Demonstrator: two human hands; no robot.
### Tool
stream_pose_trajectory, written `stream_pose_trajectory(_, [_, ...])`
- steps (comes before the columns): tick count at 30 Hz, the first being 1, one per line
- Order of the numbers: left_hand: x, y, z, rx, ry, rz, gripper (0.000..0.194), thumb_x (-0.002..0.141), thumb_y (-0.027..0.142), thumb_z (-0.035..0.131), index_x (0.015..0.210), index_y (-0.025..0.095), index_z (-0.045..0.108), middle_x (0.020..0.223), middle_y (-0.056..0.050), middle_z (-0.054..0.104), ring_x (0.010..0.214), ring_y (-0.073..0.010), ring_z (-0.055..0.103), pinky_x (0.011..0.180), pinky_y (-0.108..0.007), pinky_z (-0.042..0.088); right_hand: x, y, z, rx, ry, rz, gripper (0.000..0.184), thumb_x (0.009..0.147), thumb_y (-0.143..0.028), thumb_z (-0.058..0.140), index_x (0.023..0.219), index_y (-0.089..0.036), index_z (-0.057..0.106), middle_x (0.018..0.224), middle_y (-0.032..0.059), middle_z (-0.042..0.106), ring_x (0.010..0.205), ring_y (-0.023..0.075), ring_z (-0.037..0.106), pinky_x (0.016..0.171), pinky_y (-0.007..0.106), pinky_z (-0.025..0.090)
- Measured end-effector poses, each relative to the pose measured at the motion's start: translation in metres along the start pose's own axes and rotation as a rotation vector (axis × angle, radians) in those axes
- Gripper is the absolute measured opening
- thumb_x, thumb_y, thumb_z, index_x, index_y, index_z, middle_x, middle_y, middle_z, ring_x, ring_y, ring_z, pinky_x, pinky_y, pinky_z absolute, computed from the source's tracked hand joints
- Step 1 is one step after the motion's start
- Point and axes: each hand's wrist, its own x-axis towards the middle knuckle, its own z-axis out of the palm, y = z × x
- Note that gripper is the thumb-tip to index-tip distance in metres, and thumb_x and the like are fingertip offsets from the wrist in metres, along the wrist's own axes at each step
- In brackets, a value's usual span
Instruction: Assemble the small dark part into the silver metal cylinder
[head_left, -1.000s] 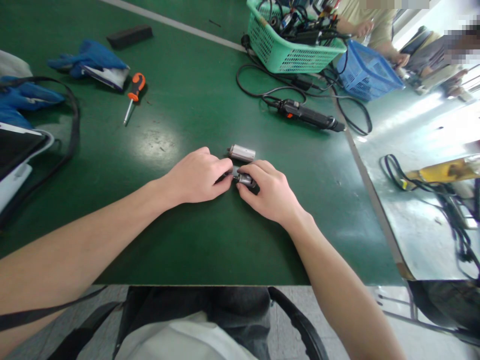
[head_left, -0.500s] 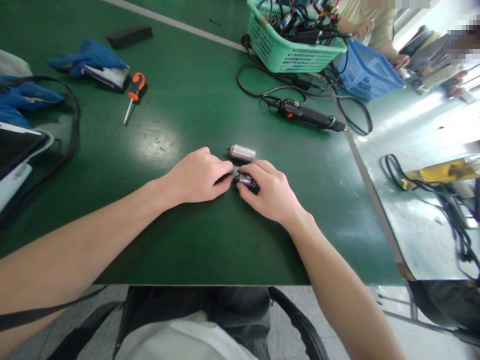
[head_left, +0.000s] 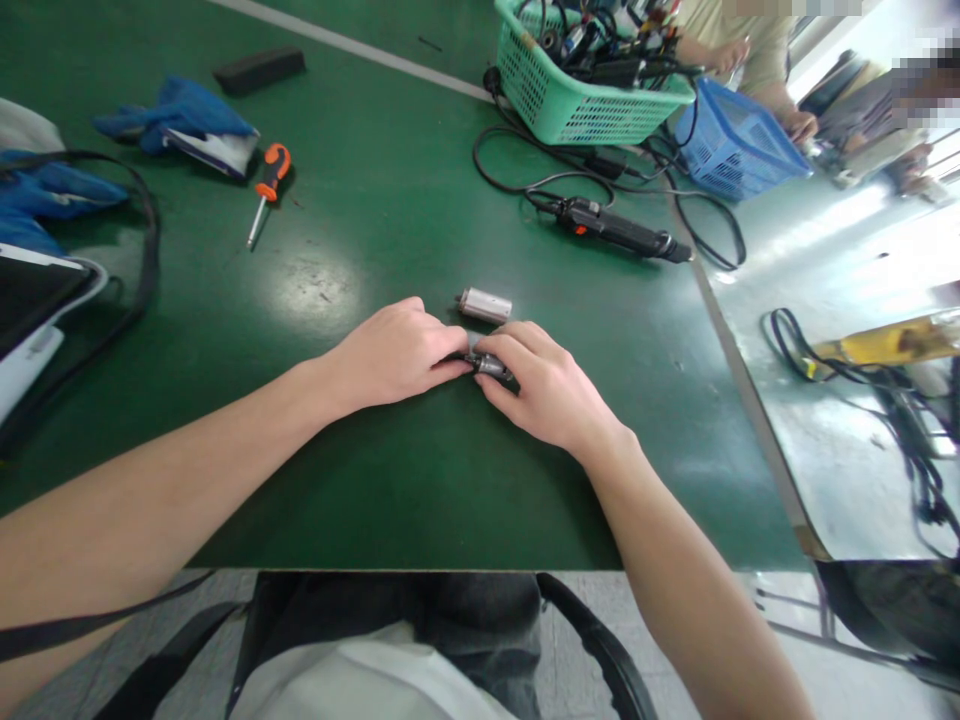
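Observation:
Low over the green table, my right hand (head_left: 544,385) grips a small dark metal cylinder (head_left: 491,366), thumb below and fingers above. My left hand (head_left: 412,350) is closed in a pinch at the cylinder's left end; what lies between its fingertips is mostly hidden, though a bit of dark material shows there. Just beyond the fingers, a silver metal cylinder (head_left: 485,305) with a narrow stub at its left end lies on its side, apart from both hands.
An orange-and-black screwdriver (head_left: 270,190), blue gloves (head_left: 180,115) and a dark block (head_left: 259,70) lie left. Beyond my right hand are a corded black electric screwdriver (head_left: 622,230), a green basket (head_left: 585,110) of cables and a blue basket (head_left: 731,140). People sit further back.
My left fingertips have moved slightly right, closer against the end of the dark cylinder. The cylinder has tilted a little in my right hand. The silver cylinder has stayed put.

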Motion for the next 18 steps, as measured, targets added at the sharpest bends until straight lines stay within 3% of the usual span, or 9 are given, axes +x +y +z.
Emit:
stream_pose_trajectory(5, [0.001,-0.003,0.001,-0.019,-0.004,-0.049,0.044,0.098,0.059,0.057,0.082,0.019,0.066,0.068,-0.001,0.070,0.060,-0.0160,0.060,0.071,-0.034,0.039,-0.001,-0.011,-0.014,-0.129,-0.128,-0.051,0.028,0.103,-0.019,0.048,0.124,-0.026,0.065,0.115,0.0118,0.063,0.105,0.0289,0.060,0.090,0.045,0.055])
stream_pose_trajectory(8, [0.002,-0.002,0.001,-0.039,-0.013,-0.052,0.047,0.096,0.062,0.059,0.083,0.018,0.068,0.068,-0.001,0.069,0.060,-0.0156,0.059,0.071,-0.034,0.039,-0.008,-0.004,-0.024,-0.230,-0.142,0.037,0.028,0.098,-0.015,0.053,0.116,-0.027,0.069,0.107,0.0118,0.064,0.098,0.0302,0.060,0.080,0.044,0.055])
stream_pose_trajectory(11, [0.002,-0.001,0.000,-0.052,-0.018,-0.071,0.045,0.097,0.060,0.058,0.083,0.018,0.067,0.069,-0.001,0.070,0.059,-0.0150,0.057,0.072,-0.034,0.040,-0.026,0.026,-0.036,-0.373,-0.071,0.273,0.028,0.088,-0.013,0.058,0.109,-0.025,0.072,0.098,0.0106,0.064,0.087,0.0283,0.062,0.072,0.041,0.053])
stream_pose_trajectory(14, [0.002,0.000,-0.001,-0.058,-0.015,-0.081,0.041,0.101,0.054,0.055,0.084,0.018,0.067,0.070,-0.001,0.071,0.058,-0.0147,0.056,0.073,-0.034,0.040,-0.048,0.068,-0.048,-0.480,-0.024,0.515,0.028,0.087,-0.018,0.055,0.105,-0.023,0.076,0.095,0.0123,0.066,0.082,0.0285,0.063,0.073,0.044,0.053])
stream_pose_trajectory(18, [0.002,0.001,-0.002,-0.067,-0.017,-0.087,0.034,0.102,0.042,0.052,0.086,0.018,0.069,0.071,-0.002,0.072,0.060,-0.0146,0.058,0.074,-0.034,0.041,-0.066,0.101,-0.060,-0.491,-0.015,0.627,0.035,0.088,-0.025,0.052,0.111,-0.022,0.079,0.100,0.0145,0.070,0.088,0.0319,0.066,0.081,0.049,0.054])
